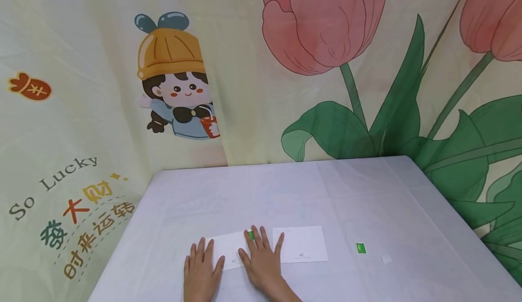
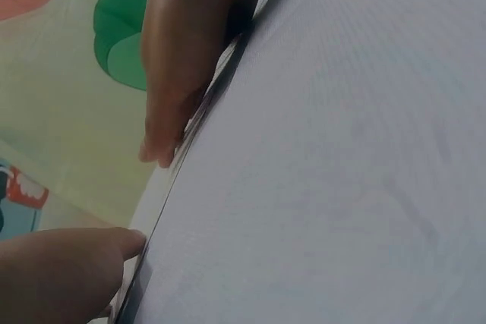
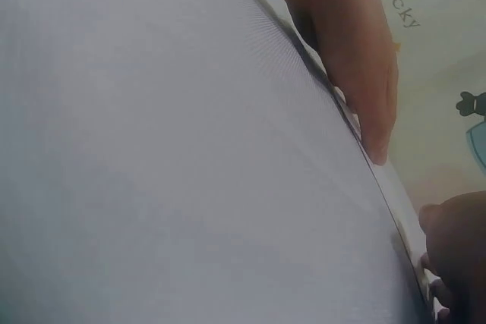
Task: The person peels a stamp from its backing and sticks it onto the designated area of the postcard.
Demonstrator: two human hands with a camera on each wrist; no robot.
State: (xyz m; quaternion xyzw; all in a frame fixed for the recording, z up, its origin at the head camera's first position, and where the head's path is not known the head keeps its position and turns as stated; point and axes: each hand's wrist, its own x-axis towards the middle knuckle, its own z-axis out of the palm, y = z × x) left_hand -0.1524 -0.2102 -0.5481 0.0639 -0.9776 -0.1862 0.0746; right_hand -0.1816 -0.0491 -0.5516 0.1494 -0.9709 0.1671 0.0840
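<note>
1. White card, the left one of two (image 1: 226, 250), lies on the desk (image 1: 253, 193) beneath both hands; it sits slightly askew, its right side a little farther from the person, and small dark print shows near its lower edge.
2. The left hand (image 1: 201, 268) rests flat over that card's left end, palm down, fingers straight and somewhat spread, thumb pointing out toward the other hand; it grips nothing.
3. The right hand (image 1: 262, 261) lies palm down at the card's right end, fingers straight and fanned wide, also gripping nothing. Its little finger reaches over the left edge of the neighbouring card.
4. A small green sticker (image 1: 251, 235) shows at the left card's upper right corner, between the right hand's fingers and partly hidden by them.
5. The second white card (image 1: 306, 250) lies just right of the first, with small dark print near its lower edge.
6. Farther right, well apart from the hands, lies another green sticker (image 1: 360, 248) with a pale border, and near it a small white scrap (image 1: 385, 259).
7. Behind the desk hangs a printed curtain (image 1: 244, 89) with pink tulips, green leaves and a cartoon figure in a yellow hat.
</note>
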